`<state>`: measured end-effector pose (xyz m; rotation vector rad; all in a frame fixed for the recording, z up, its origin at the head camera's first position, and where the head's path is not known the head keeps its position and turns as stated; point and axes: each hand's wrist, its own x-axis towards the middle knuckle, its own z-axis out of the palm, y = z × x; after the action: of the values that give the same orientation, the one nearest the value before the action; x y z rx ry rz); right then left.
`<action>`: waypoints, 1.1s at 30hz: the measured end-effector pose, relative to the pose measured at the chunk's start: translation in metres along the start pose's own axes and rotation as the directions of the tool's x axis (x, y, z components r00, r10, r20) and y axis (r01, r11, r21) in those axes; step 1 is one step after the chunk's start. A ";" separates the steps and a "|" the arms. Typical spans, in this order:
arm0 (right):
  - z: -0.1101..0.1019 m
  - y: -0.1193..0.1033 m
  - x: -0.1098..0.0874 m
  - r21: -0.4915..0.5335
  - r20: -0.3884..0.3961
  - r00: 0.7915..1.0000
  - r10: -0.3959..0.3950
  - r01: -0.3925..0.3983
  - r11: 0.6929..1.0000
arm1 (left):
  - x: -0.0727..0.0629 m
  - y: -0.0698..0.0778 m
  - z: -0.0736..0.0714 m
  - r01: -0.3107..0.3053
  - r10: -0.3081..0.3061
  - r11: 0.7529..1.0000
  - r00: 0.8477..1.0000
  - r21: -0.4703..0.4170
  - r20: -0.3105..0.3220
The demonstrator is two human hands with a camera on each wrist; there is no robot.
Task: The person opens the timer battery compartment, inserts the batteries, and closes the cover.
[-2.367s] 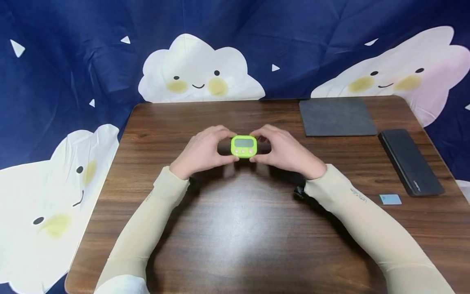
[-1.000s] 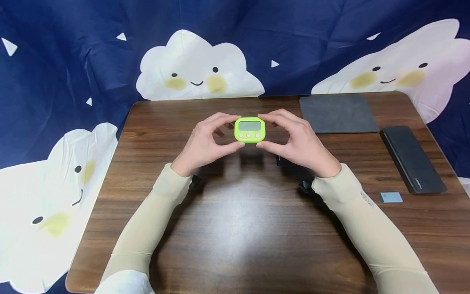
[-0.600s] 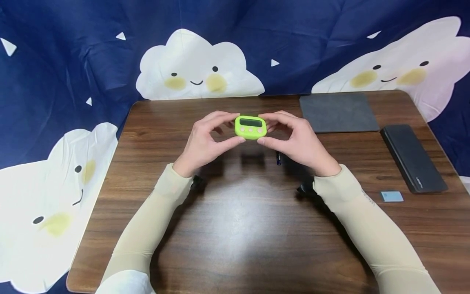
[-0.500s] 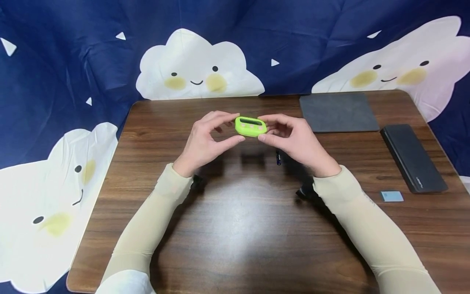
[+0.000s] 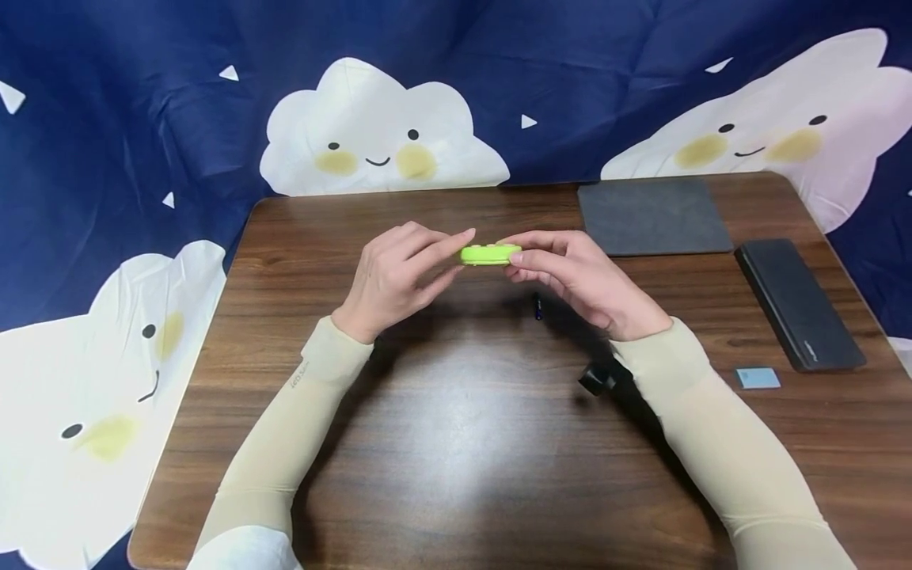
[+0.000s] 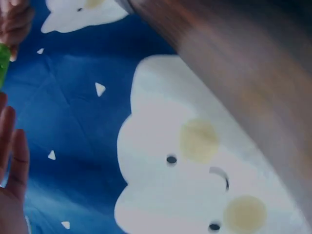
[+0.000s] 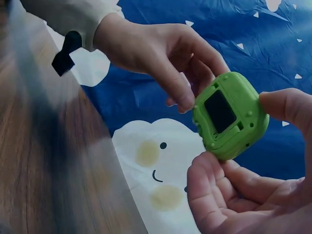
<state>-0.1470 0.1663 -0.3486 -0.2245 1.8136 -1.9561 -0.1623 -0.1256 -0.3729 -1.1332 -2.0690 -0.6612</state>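
Note:
A lime-green digital timer point(image 5: 490, 254) is held in the air above the table, tipped nearly flat so the head view sees its lower edge. In the right wrist view, the timer's back point(image 7: 231, 114) shows, with a dark rectangle in it. My right hand point(image 5: 584, 273) pinches its right end between thumb and fingers. My left hand point(image 5: 402, 273) is at the left end, fingers fairly straight; its index fingertip shows just above the timer and its thumb beside the edge. Whether they touch is hard to tell. The left wrist view catches only part of the left hand point(image 6: 12, 165).
On the wooden table point(image 5: 427, 443) lie a small dark-blue cylinder point(image 5: 537, 306) below the right hand, a grey pad point(image 5: 654, 218) at the back right, a black oblong case point(image 5: 799, 305) and a small light-blue block point(image 5: 758, 378). A blue cloud-patterned cloth point(image 5: 556, 63) hangs behind.
The timer was lifted off the table area toward me, then its face tipped from view until only its edge shows. The left fingers have loosened from its left end; the right hand still pinches it.

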 end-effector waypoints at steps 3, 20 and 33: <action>-0.001 0.000 0.000 0.046 0.003 1.000 0.025 -0.025 0.999 | 0.000 -0.002 -0.001 -0.067 0.066 0.995 0.998 0.075 0.011; 0.002 0.000 0.003 0.068 0.052 0.988 0.144 -0.147 0.987 | -0.002 -0.001 0.001 -0.149 0.136 0.971 0.987 0.184 0.083; 0.016 0.005 0.000 -0.481 -0.107 0.978 -0.180 0.108 0.870 | -0.004 -0.004 0.003 -0.061 0.061 0.982 0.998 0.176 0.002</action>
<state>-0.1393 0.1522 -0.3512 -0.3878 2.4244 -1.6200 -0.1654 -0.1276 -0.3784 -1.0880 -2.0366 -0.4403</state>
